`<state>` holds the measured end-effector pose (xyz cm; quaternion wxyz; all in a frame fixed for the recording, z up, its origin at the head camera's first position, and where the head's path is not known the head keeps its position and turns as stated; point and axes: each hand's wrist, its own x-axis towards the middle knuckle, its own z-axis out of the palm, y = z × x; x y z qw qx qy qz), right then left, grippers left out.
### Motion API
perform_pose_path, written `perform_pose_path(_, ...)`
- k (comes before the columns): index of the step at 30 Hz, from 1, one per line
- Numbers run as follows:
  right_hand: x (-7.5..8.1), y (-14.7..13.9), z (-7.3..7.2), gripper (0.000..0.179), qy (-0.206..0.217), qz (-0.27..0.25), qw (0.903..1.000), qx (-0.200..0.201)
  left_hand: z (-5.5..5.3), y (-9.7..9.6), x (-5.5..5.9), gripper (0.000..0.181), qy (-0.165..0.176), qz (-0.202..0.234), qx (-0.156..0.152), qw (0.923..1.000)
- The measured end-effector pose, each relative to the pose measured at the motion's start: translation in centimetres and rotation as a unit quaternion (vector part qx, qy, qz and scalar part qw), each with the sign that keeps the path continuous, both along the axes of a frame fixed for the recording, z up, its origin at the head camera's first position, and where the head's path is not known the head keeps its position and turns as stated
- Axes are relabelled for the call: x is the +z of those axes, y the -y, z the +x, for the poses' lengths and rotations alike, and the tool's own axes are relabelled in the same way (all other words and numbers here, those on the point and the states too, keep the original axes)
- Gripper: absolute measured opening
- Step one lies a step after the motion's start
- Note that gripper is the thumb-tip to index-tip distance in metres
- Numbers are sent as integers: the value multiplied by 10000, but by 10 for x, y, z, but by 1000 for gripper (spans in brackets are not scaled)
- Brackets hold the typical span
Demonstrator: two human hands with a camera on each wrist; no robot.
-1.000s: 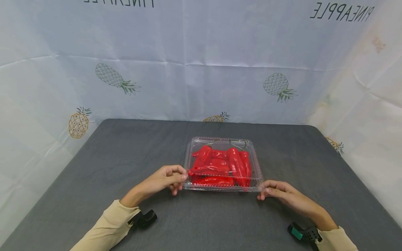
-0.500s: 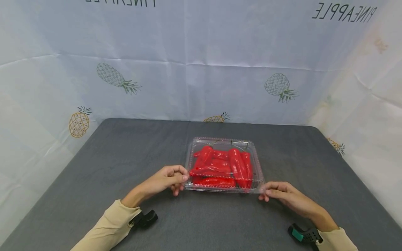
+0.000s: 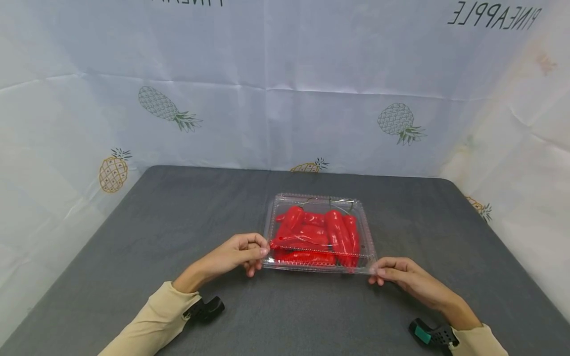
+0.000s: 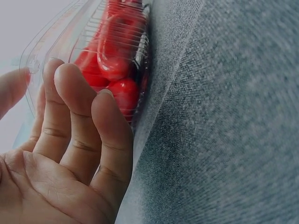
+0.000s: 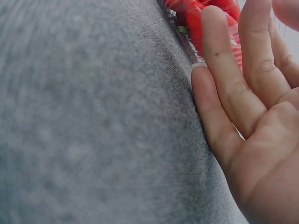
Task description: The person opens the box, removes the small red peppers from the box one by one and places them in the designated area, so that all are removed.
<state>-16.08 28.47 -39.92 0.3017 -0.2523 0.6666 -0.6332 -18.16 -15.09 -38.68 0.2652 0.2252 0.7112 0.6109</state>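
A clear plastic clamshell box (image 3: 368, 232) with its lid down lies on the grey table. Through the plastic show several glossy red chili peppers (image 3: 339, 232), their thin dark stems toward the far side. My left hand (image 3: 247, 252) pinches the rim at the near left corner between thumb and fingertips. At the near right corner, my right hand (image 3: 401, 278) pinches the rim the same way. In the left wrist view, the thumb and index fingertip of my left hand (image 4: 77, 149) meet the clear edge, other fingers bent beside it. My right hand (image 5: 252, 102) has its lower fingers under the rim.
The grey cloth-covered table (image 3: 289, 316) extends around the box on all sides. A white curtain (image 3: 289, 123) printed with pineapples hangs behind the far edge. Black wrist bands (image 3: 205, 310) sit at both beige sleeves.
The whole head view has shifted slightly, with box, hands and curtain moving a little to the right in it. Both hands keep the same hold on the box's corners.
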Motion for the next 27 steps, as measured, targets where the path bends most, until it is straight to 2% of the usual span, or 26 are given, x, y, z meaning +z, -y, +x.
perform_pose_path(7,-1,1,0,28,173,40,9998,-103,0,0,0,33,-4,38,-3,10000)
perform_pose_path(16,-1,1,-2,28,744,-266,9967,-207,0,0,0,32,-56,71,-14,10000)
perform_pose_path(27,0,3,-1,26,379,124,9988,-286,-1,0,-1,27,-75,68,12,9999)
